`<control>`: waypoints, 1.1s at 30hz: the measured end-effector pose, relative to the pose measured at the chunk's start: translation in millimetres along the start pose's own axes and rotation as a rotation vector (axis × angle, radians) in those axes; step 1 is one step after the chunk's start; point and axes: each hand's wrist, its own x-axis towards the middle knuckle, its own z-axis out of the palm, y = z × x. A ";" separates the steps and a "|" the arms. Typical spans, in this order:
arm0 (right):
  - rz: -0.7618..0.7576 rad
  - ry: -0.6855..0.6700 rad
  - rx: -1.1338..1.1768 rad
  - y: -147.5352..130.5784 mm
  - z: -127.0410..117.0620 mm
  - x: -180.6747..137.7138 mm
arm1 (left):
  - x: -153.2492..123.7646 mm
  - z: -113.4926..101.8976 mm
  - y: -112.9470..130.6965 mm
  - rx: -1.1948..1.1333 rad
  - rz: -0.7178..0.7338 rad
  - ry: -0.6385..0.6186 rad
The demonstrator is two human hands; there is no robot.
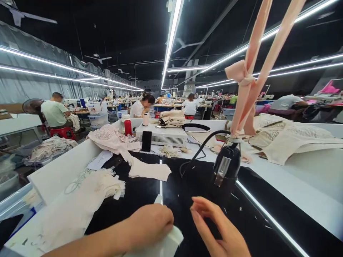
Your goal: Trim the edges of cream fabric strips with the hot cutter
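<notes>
My left hand (151,223) rests near the front edge of the glossy black worktop (187,185), closed on a small piece of white fabric (171,241) that sticks out below and right of the fingers. My right hand (217,228) hovers just right of it, fingers apart and slightly curled, holding nothing. A stack of cream cut fabric pieces (107,184) lies to the left of my hands. A black device with a metal clip (226,167) stands behind my right hand, with pink straps (249,85) hanging down onto it from above.
A white box-shaped unit (163,135) with a black phone (146,141) leaning on it sits at the back, beside a red bottle (128,127). Beige garments (292,141) lie on the white bench at right. Other people sit at workstations across the hall.
</notes>
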 end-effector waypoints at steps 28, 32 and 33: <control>0.365 -0.856 0.400 1.7 83.8 30.3 | -35.7 -74.2 -42.2 -1.453 -0.722 0.184; 0.386 -0.918 0.254 17.4 92.3 33.0 | -43.7 -84.4 -59.3 -1.324 -0.751 0.138; 0.374 -0.901 0.206 20.7 93.9 35.5 | -44.3 -87.9 -64.6 -1.280 -0.756 0.136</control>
